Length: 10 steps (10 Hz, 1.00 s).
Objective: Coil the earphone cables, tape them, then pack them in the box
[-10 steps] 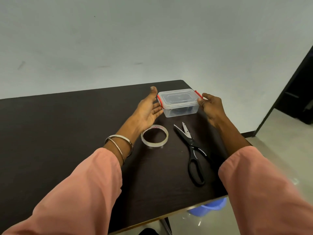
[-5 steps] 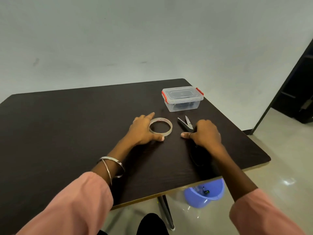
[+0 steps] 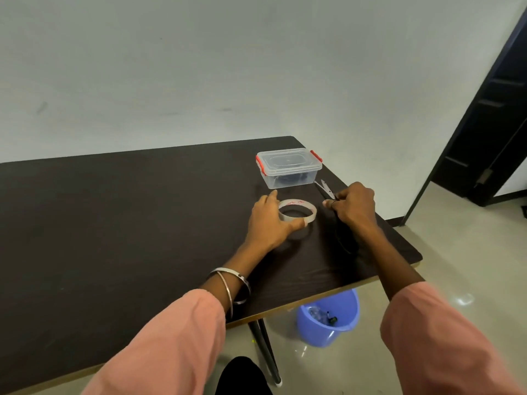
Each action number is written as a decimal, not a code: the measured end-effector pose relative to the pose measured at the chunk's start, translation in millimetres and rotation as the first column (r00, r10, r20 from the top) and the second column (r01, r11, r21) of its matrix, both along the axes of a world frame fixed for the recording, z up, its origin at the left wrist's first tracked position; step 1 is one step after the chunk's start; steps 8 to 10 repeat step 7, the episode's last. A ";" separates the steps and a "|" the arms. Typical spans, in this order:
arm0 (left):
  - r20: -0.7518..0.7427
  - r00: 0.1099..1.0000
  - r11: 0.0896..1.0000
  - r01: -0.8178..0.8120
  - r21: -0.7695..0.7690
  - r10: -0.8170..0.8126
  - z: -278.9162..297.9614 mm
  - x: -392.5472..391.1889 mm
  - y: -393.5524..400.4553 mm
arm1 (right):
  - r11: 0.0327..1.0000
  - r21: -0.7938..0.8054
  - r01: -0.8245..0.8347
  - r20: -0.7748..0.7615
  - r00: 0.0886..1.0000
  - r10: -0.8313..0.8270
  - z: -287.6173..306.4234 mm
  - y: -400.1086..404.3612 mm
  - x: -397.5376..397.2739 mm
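Note:
A clear plastic box (image 3: 289, 168) with red clips and its lid on stands at the table's far right; dark cables show through its wall. A roll of clear tape (image 3: 297, 211) lies in front of it. My left hand (image 3: 269, 222) holds the roll, thumb on its near rim and index finger on its far side. Black-handled scissors (image 3: 326, 190) lie right of the roll, blades pointing toward the box. My right hand (image 3: 353, 208) covers the scissors and its fingers curl around them near the pivot; the handles are mostly hidden under it.
The dark wooden table (image 3: 114, 223) ends close to my right hand at its right edge. A blue bucket (image 3: 328, 317) with scraps stands on the floor under the front corner. A dark doorway (image 3: 496, 109) is at the right.
Both hands left the box and came back to the tape roll and the scissors. My left hand has closed around the roll and my right hand has taken the scissors.

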<state>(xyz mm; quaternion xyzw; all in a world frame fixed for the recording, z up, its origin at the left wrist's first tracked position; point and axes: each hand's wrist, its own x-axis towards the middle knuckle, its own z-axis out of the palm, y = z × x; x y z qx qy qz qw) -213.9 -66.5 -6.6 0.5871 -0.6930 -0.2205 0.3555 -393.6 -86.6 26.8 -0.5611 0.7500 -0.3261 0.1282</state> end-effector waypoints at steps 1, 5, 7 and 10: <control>0.016 1.000 1.000 0.017 0.006 -0.017 -3.3 -23.0 1.8 | 1.000 0.031 0.000 -0.014 1.000 0.001 2.6 -1.0 -13.3; 0.291 0.954 0.998 0.064 0.024 -0.068 -2.4 -29.2 7.4 | 0.977 0.206 -0.060 -0.037 0.997 0.069 -5.4 3.4 -29.3; 0.156 0.971 0.984 0.178 0.026 -0.179 28.1 20.6 -13.0 | 0.994 0.106 -0.013 -0.277 0.960 0.042 28.3 -15.5 -2.5; 0.156 0.971 0.984 0.178 0.026 -0.179 28.1 20.6 -13.0 | 0.994 0.106 -0.013 -0.277 0.960 0.042 28.3 -15.5 -2.5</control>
